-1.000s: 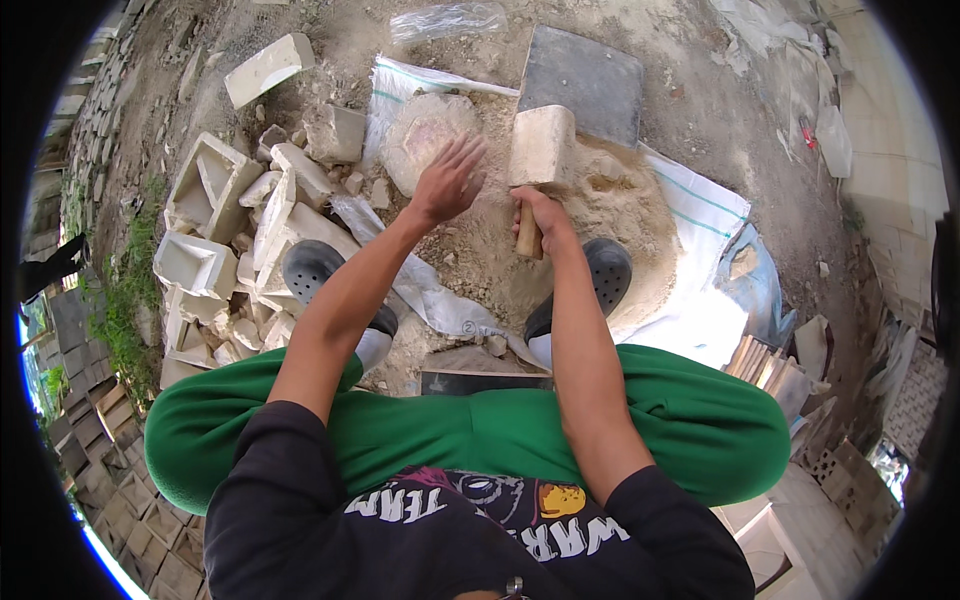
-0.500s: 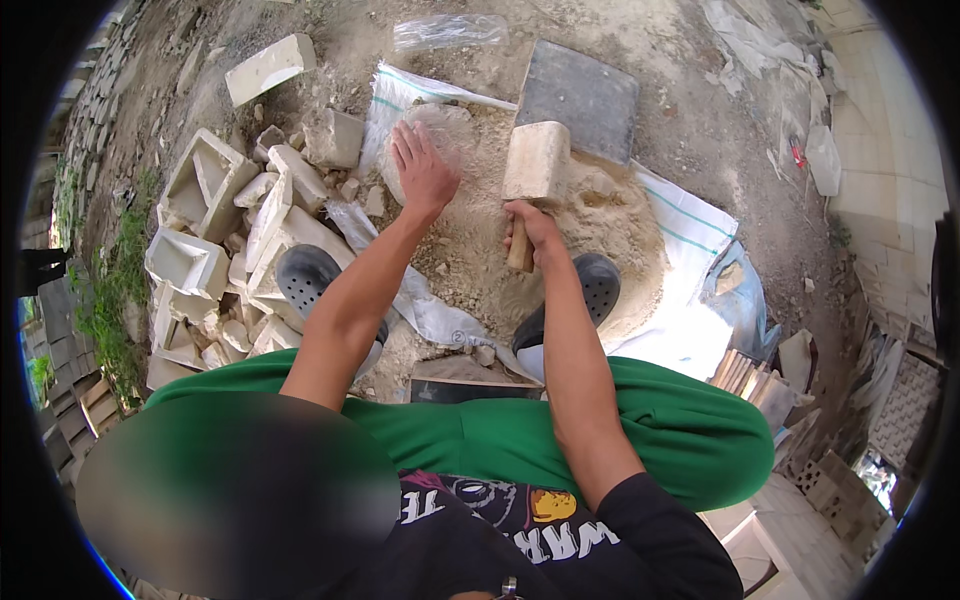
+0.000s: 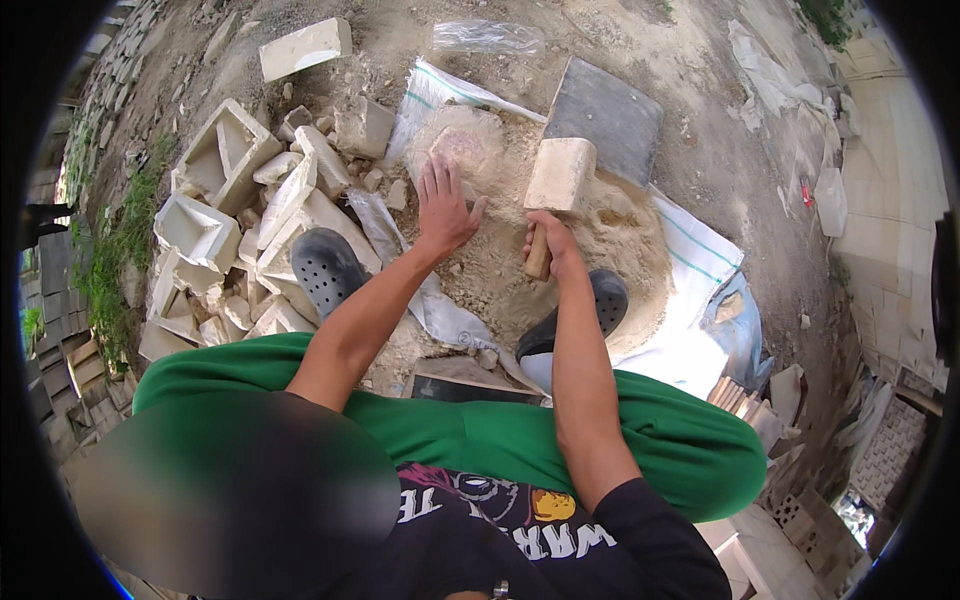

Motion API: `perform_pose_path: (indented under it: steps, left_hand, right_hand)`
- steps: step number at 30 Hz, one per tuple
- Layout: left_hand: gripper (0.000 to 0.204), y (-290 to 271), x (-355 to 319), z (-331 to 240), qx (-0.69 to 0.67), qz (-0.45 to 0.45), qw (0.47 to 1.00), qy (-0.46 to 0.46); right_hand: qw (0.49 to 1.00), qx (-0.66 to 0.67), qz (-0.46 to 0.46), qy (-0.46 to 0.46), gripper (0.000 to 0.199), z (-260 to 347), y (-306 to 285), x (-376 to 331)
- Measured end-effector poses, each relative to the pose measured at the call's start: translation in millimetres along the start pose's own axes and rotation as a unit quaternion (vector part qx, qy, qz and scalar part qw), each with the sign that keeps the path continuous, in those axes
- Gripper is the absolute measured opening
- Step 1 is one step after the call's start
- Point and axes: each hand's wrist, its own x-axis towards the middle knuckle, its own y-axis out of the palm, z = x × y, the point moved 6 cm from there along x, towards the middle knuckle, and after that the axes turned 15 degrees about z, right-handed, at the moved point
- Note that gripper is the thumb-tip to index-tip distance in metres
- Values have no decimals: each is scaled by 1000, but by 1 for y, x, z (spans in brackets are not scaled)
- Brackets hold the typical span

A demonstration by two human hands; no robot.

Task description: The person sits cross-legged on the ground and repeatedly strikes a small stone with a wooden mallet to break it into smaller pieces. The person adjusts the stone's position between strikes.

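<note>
Centrally, your right hand [image 3: 555,243] wraps the wooden handle [image 3: 538,255] of a blocky pale mallet [image 3: 560,178], while your left hand [image 3: 447,210] has fingers spread near a rounded dusty stone [image 3: 462,138]. Beside pale powder [image 3: 632,232], the mallet's head looks heavy, rigid and perhaps dusty-slick, so the handle seems the surest hold.

My block-shaped mallet head [image 3: 560,175] is cream, its handle [image 3: 538,253] a warm wood brown. The round stone [image 3: 468,146] is dusty beige with a pinkish patch; the powder [image 3: 640,275] is pale tan. I see teal stripes on the white sack [image 3: 692,245], a plain dark grey slab [image 3: 612,112] and cream broken pieces [image 3: 228,155]. My trousers [image 3: 690,440] are solid green, my clogs [image 3: 322,262] dark grey, dotted with round holes.
</note>
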Motion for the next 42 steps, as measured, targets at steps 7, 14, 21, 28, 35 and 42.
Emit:
perform_pose_path:
  steps: [7,14,21,28,35,42]
  left_hand:
    - [86,-7,0,-34,-107,101,977,153]
    - [87,3,-23,-26,25,95,994,41]
    - [79,-29,-21,-43,38,-2,994,104]
    - [76,13,-28,-33,16,235,953,189]
    - [49,-24,-30,-13,51,-67,990,110]
    - [78,49,-48,-22,-68,156,916,364]
  right_hand:
    - [1000,-6,2,-18,30,-2,-3,3]
    - [1000,-3,9,-2,31,-5,-3,5]
    - [1000,-13,17,-18,30,-2,-1,5]
    - [1000,5,21,-11,30,-4,-3,4]
    - [1000,-8,6,-18,32,-3,1,-1]
    - [1000,4,17,-17,34,-3,2,0]
